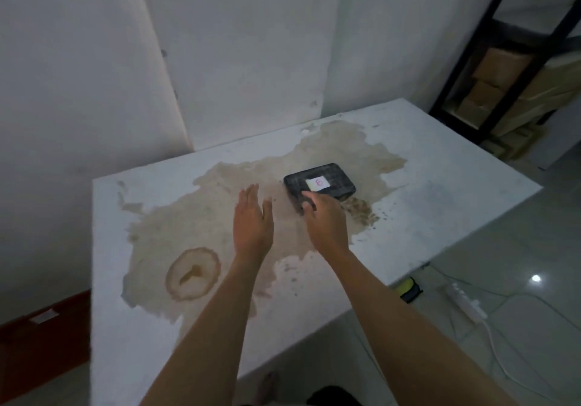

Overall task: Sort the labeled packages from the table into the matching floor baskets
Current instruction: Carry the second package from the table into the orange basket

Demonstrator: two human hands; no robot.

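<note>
A flat black package [327,176] with a white label marked in red lies on the stained white table [440,185], right of centre. My right hand [323,220] reaches to its near left corner, and the fingertips touch that edge without a full grip. My left hand [251,220] hovers flat and open above the table, a little left of the package, holding nothing.
A red basket [41,342] with a white label stands on the floor at the lower left. A black shelf rack [490,69] with cardboard boxes stands at the back right. A white power strip [467,305] and cable lie on the tiled floor to the right.
</note>
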